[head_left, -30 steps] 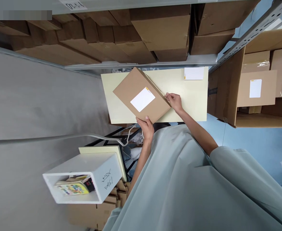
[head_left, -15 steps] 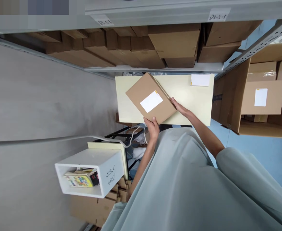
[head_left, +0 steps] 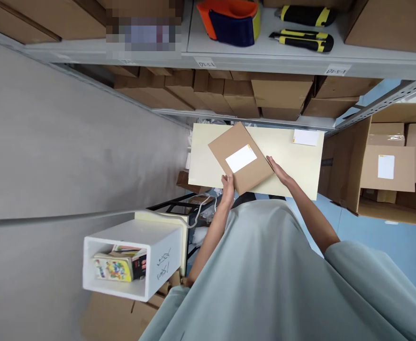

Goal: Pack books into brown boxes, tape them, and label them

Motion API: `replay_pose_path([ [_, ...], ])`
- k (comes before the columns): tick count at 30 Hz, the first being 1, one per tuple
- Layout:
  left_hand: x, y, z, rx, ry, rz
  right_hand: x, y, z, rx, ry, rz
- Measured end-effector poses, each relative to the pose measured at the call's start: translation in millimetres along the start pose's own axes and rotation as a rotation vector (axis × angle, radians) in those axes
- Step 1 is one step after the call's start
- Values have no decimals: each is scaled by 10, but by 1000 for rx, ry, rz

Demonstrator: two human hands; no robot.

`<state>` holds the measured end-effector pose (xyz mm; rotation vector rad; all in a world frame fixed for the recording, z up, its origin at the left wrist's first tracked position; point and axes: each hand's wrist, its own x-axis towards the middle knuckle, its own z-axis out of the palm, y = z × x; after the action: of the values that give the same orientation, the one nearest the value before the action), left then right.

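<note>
A flat brown cardboard box (head_left: pixel 229 144) with a white label (head_left: pixel 241 158) on its face is tilted between my hands, over a cream tabletop (head_left: pixel 208 173). My left hand (head_left: pixel 228 189) grips its lower left edge, thumb on the face and the other fingers partly hidden. Against its right corner lies my right hand (head_left: pixel 279 171), the fingers stretched along the side. A stack of white labels (head_left: pixel 305 137) rests at the tabletop's far right corner.
Above the table, a shelf holds cardboard boxes (head_left: pixel 282 92), utility knives (head_left: pixel 305 40) and an orange and blue tape dispenser (head_left: pixel 231 23). A large open carton (head_left: pixel 350 166) stands at the right. A white bin with booklets (head_left: pixel 165 255) sits at lower left.
My view has tipped up, bringing the upper shelf's tools into sight. The box stays between both hands and has turned slightly; my left hand has shifted a little up along its edge.
</note>
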<state>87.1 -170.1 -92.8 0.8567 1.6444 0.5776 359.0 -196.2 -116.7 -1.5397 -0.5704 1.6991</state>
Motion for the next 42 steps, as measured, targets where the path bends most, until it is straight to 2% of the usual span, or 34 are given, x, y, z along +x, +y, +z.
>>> replay_pose_path([
  [1,115,108,-81,-35,33,-7,-76,57,-13,11,53,15],
  [4,531,512,-311,-77,106,87,-347,272,5,86,204,50],
  [8,1079,1057,-486,49,100,231,-640,510,281,268,290,144],
  [12,1508,1453,-477,244,-46,344,-748,569,723,422,274,205],
  [16,1808,1639,-458,519,-260,365,-735,555,1077,486,242,126],
  [19,1911,1635,-490,516,-520,310,-687,589,1285,464,358,59],
  [21,1922,1596,-522,455,-644,287,-651,624,1411,446,452,0],
  [24,1877,1535,-580,431,-711,317,-623,629,1543,420,546,-84],
  [26,1816,1496,-624,459,-717,350,-631,557,1546,367,607,-124],
  [29,1671,1396,-690,473,-718,379,-672,308,1369,242,712,-214],
  [32,1471,1218,-727,411,-708,417,-688,-46,1025,105,763,-302],
  [35,1262,1009,-721,366,-660,437,-611,-357,664,47,700,-305],
  [37,1153,893,-699,345,-617,443,-506,-476,489,52,632,-283],
  [39,1081,811,-670,327,-569,440,-387,-514,390,60,576,-270],
  [42,1036,753,-623,304,-529,406,-240,-461,354,61,514,-278],
])
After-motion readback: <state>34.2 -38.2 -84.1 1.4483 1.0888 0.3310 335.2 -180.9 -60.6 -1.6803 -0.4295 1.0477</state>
